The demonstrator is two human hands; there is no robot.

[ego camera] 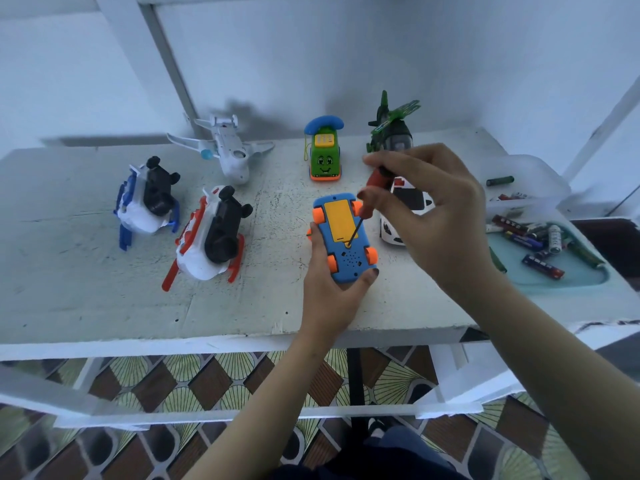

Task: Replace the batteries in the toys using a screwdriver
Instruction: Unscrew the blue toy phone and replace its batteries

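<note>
**Screwdriver tip on blue car's battery cover**

Left hand grips the upturned blue toy car over the white table, fingers curled round its near end. Screwdriver tip meets the yellow battery cover. Right hand pinches the red handle. Loose batteries lie in the teal tray, far right.

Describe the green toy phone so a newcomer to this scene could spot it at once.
On the white table, look along the back row, between the white toy aeroplane and the green toy helicopter. The green toy phone stands there; it alone has a smiling face and a blue handset on top.
</note>
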